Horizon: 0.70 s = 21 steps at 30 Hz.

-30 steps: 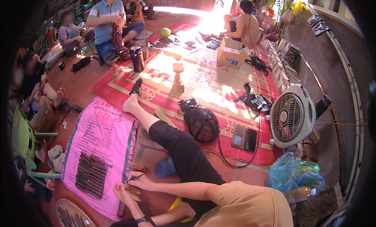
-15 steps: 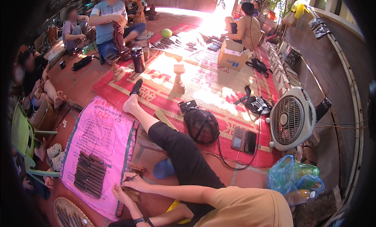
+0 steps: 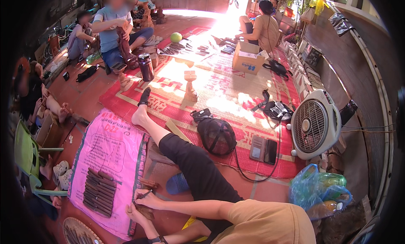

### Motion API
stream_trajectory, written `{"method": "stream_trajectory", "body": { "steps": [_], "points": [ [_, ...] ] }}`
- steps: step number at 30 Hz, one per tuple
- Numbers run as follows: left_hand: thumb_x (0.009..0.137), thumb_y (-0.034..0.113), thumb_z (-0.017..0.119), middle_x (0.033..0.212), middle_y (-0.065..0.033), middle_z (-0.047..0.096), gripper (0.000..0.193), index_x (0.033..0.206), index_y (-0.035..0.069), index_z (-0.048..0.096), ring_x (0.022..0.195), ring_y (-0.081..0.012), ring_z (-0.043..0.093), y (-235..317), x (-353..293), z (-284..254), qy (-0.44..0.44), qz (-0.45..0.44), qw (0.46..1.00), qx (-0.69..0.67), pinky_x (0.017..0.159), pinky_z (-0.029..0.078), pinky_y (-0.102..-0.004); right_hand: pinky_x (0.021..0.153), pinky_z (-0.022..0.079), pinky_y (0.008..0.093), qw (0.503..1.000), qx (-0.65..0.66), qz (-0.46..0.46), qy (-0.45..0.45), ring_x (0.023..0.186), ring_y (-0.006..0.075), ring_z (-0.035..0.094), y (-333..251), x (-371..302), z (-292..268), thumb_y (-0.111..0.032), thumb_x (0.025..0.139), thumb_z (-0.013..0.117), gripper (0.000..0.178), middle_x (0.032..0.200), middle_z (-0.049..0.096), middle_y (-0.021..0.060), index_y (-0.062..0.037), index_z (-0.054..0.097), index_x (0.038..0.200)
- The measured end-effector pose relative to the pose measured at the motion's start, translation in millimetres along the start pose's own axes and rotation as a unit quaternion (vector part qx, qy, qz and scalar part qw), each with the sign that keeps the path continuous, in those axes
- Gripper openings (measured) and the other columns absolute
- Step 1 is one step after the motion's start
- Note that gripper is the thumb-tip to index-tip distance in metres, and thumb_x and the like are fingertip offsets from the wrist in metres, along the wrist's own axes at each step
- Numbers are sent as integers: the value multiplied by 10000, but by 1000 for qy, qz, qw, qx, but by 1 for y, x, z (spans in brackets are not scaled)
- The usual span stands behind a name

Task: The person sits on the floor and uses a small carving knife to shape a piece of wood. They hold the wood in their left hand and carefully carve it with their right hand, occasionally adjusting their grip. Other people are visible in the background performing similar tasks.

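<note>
My right hand (image 3: 148, 200) is closed around a thin dark pen-like tool (image 3: 144, 194), its working end low between my hands. Just below, my left hand (image 3: 137, 215) is curled with its fingertips close to the right one; whatever it grips is too small and covered to make out. A brown wooden block (image 3: 146, 213) shows beside my hands, partly behind my right wrist. To the left, a row of dark brown carved wooden sticks (image 3: 99, 192) lies side by side on a pink printed sack (image 3: 128, 180). More such sticks lie in a round woven basket (image 3: 67, 223) at the lower left.
My outstretched leg (image 3: 190, 164) crosses the middle, with a blue slipper (image 3: 177, 183) beside it. A dark mesh cap (image 3: 217, 136), an open phone case (image 3: 263, 150) and a fan (image 3: 315, 124) sit to the right. A green chair (image 3: 27, 155) stands left. Several people sit farther off.
The view has shifted slightly. Both my hands stay together at the same spot, with the left hand a little lower and the tool in the right hand tilted slightly differently.
</note>
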<state>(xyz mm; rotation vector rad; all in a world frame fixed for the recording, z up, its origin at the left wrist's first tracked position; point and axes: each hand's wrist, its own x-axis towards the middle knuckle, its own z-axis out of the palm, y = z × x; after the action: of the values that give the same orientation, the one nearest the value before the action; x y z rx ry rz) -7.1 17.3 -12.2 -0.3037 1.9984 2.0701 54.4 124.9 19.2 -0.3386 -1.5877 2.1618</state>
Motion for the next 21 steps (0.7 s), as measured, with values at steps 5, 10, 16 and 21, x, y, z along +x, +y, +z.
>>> {"method": "stream_trajectory", "body": {
  "steps": [5,10,16,21],
  "points": [
    [922,200,598,1213,-188,509,493,1307,-56,429,1046,-240,550,-4,1,-1,-15,16,1000,5,869,478,-351,668,462,261,1000,16,2,20,766,87,538,6,3,-1,-25,822,596,60,762,551,22,-5,540,812],
    [955,227,526,961,-114,509,287,1109,-7,467,801,-194,520,10,3,-9,-16,24,999,-33,666,450,-337,687,480,259,998,45,-31,31,778,86,536,15,16,6,-6,807,617,92,782,551,-5,-58,550,771],
    [982,325,408,971,-108,552,376,1063,-6,566,819,-220,578,-13,13,4,37,88,995,6,764,488,-346,766,547,276,974,162,143,65,829,149,653,-10,14,-7,35,831,623,108,865,646,80,-37,560,780],
    [989,373,392,964,-99,555,431,1063,-17,560,885,-213,567,-2,8,-8,27,-17,988,-152,817,466,-342,818,568,316,972,148,177,31,845,195,675,0,11,4,27,844,631,92,887,642,94,-12,548,852]
  ]
}}
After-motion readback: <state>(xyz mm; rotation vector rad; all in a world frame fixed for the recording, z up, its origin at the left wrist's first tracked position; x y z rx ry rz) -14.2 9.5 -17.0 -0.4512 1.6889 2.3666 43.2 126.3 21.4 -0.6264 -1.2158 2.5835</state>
